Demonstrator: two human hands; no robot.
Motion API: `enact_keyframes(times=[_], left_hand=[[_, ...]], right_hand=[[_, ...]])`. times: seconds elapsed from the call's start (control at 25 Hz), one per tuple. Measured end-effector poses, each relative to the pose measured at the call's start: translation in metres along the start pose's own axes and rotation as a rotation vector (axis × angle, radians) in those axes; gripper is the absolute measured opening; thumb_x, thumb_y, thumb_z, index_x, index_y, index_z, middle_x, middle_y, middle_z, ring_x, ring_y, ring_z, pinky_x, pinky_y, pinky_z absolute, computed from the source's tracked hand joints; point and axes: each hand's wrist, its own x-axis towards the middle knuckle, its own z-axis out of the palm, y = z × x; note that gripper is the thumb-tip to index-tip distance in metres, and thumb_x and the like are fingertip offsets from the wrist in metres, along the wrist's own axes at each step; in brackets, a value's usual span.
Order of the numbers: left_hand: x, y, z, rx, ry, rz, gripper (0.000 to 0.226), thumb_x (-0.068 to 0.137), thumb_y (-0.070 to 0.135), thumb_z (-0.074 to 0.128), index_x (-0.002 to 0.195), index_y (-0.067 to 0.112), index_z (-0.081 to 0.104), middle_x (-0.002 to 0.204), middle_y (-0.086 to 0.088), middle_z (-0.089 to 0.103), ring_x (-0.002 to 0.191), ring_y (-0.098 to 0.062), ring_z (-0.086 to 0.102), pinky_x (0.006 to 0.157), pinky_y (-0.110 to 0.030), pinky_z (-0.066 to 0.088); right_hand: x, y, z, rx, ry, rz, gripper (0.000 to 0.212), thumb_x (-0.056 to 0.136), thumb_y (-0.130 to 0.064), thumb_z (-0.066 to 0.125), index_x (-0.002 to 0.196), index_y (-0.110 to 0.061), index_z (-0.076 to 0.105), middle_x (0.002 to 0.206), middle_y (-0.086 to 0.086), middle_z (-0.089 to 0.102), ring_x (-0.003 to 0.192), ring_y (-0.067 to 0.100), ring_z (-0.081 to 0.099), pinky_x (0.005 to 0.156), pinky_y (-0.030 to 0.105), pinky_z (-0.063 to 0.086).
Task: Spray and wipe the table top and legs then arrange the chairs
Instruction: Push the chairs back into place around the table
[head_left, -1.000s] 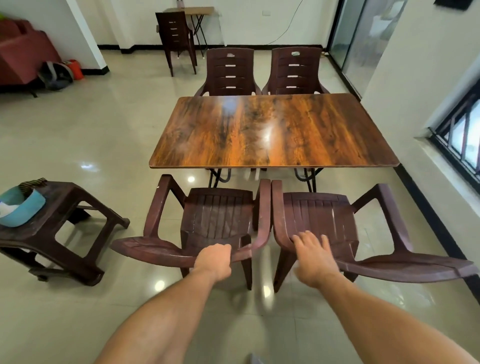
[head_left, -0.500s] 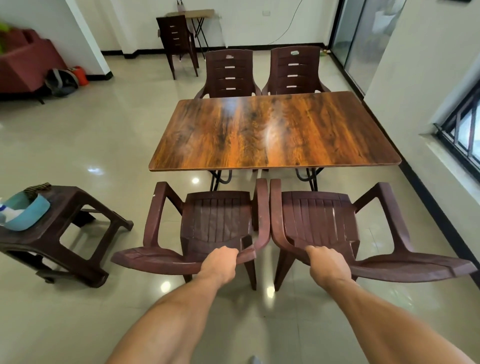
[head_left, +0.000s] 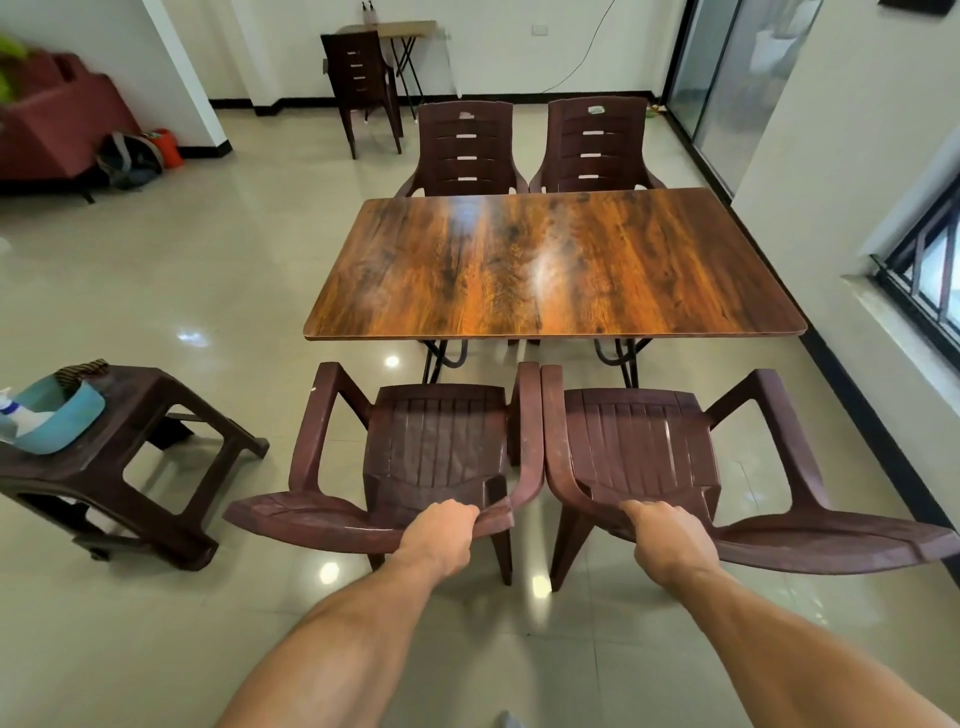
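Your left hand (head_left: 440, 535) grips the top edge of the left dark brown plastic armchair (head_left: 431, 457); your right hand (head_left: 670, 538) grips the matching right armchair (head_left: 641, 452). Both chairs touch side by side, seats facing the glossy wood-grain rectangular table (head_left: 550, 265), whose long axis runs left to right on the shiny beige tiled floor (head_left: 156, 291).

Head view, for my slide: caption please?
Left hand and right hand grip two chairs' backrests facing the table.
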Motion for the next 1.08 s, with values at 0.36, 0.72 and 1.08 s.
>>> enact_keyframes(times=[0.36, 0.72, 1.08], left_hand=[[-0.003, -0.004, 0.001, 0.011, -0.031, 0.001, 0.046, 0.086, 0.002, 0.054, 0.126, 0.024, 0.062, 0.121, -0.007, 0.070, 0.111, -0.032, 0.067, 0.098, -0.043, 0.056], [-0.004, -0.004, 0.000, 0.014, -0.039, 0.010, 0.045, 0.087, 0.002, 0.054, 0.127, 0.021, 0.061, 0.122, -0.008, 0.069, 0.111, -0.033, 0.066, 0.098, -0.044, 0.055], [-0.002, -0.006, -0.007, 0.054, -0.088, 0.108, 0.060, 0.089, 0.025, 0.064, 0.146, 0.020, 0.045, 0.144, -0.006, 0.057, 0.128, -0.029, 0.057, 0.108, -0.044, 0.047]], right_hand=[[0.000, -0.001, -0.001, -0.020, -0.017, 0.004, 0.040, 0.088, -0.003, 0.041, 0.114, -0.027, 0.060, 0.103, -0.001, 0.070, 0.092, 0.027, 0.066, 0.077, 0.037, 0.051], [0.000, -0.003, 0.001, -0.030, 0.002, 0.006, 0.039, 0.092, -0.006, 0.041, 0.119, -0.028, 0.059, 0.108, -0.002, 0.069, 0.095, 0.026, 0.066, 0.077, 0.036, 0.049], [-0.004, -0.004, -0.005, -0.022, -0.020, -0.051, 0.059, 0.092, -0.053, 0.055, 0.145, -0.029, 0.044, 0.138, -0.007, 0.057, 0.125, 0.018, 0.055, 0.102, 0.036, 0.045]])
